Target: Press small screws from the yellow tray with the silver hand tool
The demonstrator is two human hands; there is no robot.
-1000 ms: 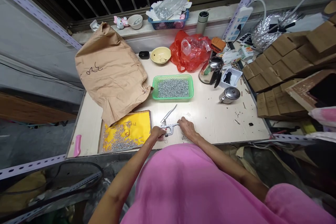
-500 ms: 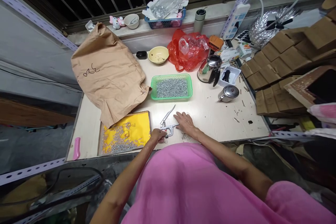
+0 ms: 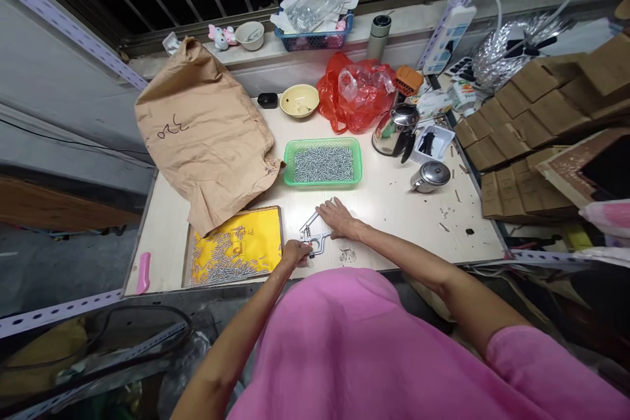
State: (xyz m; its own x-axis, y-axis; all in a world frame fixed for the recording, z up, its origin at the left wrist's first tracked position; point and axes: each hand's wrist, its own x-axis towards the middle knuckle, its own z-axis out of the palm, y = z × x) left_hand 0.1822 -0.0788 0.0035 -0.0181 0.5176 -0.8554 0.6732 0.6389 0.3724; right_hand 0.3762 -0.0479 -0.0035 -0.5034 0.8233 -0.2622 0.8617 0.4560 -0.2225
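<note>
In the head view, a small silvery lever hand tool (image 3: 319,244) lies on the tabletop close to the front edge. It has a long lever, raised at an angle, and a frame with a loop. My left hand (image 3: 295,253) is closed around its left end, where a bit of red shows. Over the lever's far part lie the fingers of my right hand (image 3: 340,219), with the thumb near the lower arm of the tool. Just right of the tool is a little heap of small thin metal pieces (image 3: 347,254). What my left fingertips pinch is hidden.
A yellow-lined tray (image 3: 266,226) of metal pins stands left. Beyond the hands sits a green basket (image 3: 323,184) full of similar pins. A brown paper sack (image 3: 207,125), a red plastic bag (image 3: 354,111), a kettle (image 3: 394,134) and a metal cup (image 3: 430,177) surround it.
My right hand has moved up and left, from beside the tool onto its lever, uncovering the little heap of metal pieces. My left hand stays at the tool's left end.
</note>
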